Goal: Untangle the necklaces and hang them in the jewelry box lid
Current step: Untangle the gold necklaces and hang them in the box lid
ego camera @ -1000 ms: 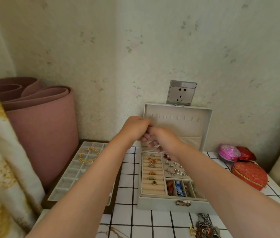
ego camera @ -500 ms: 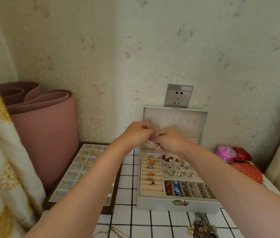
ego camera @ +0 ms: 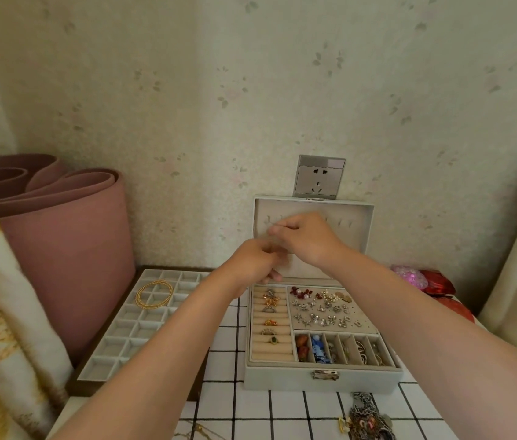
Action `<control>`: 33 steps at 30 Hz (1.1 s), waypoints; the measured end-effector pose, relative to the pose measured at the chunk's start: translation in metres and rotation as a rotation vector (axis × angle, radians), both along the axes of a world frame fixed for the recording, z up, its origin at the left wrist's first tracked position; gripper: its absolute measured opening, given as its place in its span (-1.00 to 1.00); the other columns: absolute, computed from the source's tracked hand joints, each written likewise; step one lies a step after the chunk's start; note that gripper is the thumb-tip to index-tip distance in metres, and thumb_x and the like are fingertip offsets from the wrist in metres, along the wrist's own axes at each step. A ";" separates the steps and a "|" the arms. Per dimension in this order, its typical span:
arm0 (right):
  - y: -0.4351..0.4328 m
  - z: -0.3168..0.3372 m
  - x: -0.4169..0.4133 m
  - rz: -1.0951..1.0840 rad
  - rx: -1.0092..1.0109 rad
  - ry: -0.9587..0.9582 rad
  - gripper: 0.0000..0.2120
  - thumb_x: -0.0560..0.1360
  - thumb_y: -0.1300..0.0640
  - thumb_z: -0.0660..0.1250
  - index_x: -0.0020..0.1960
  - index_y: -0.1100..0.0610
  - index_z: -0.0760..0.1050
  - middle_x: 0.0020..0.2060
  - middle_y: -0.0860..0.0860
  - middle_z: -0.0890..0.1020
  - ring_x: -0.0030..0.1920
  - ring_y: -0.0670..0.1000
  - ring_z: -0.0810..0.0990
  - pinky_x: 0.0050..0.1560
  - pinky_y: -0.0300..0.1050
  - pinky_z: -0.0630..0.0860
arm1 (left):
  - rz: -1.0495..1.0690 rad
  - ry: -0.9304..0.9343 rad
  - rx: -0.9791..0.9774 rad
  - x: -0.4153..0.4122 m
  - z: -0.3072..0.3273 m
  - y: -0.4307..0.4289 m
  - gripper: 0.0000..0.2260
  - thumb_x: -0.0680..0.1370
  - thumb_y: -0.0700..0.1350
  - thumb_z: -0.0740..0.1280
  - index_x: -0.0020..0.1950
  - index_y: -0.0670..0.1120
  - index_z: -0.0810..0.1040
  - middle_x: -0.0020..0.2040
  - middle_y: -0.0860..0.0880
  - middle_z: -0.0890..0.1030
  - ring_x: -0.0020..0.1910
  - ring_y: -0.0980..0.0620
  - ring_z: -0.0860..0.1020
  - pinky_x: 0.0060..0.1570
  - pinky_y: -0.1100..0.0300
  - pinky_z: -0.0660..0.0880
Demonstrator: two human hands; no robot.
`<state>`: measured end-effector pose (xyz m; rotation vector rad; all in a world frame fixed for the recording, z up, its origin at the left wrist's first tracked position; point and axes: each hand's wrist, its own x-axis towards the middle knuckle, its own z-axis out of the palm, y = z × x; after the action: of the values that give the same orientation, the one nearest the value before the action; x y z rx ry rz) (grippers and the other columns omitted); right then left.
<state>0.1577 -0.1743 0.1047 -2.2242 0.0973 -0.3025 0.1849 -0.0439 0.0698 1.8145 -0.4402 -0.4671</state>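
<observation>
Right hand (ego camera: 306,239) now up at lid hooks (ego camera: 347,222), pinching thin necklace (ego camera: 274,223); left hand (ego camera: 255,260) lower, grip unclear.

Right hand (ego camera: 306,238) raised, pinching, left hand (ego camera: 255,260) curled below

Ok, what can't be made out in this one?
Head view only.
necklace: a faint strand pinched by the right hand; the rest too thin, blurred.
left hand: its grip, hidden by its own back.
lid hooks: middle ones behind the right hand.
chain pile: cut off by bottom edge.
</observation>
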 end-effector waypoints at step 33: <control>-0.021 0.001 0.029 -0.142 -0.148 -0.033 -0.87 0.46 0.24 0.40 -0.21 0.15 0.72 -0.19 -0.12 0.71 -0.39 -0.20 0.53 -0.13 -0.09 0.61 | 0.048 -1.043 0.748 0.018 -0.037 0.007 -0.64 0.54 -0.22 0.26 0.35 -0.13 0.42 0.28 -0.06 0.39 -0.11 -0.07 0.55 -0.35 0.11 0.36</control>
<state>0.1867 -0.1957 0.1055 -2.3623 0.2227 -0.4359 0.2027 -0.0369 0.0323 2.7176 -1.0087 0.4846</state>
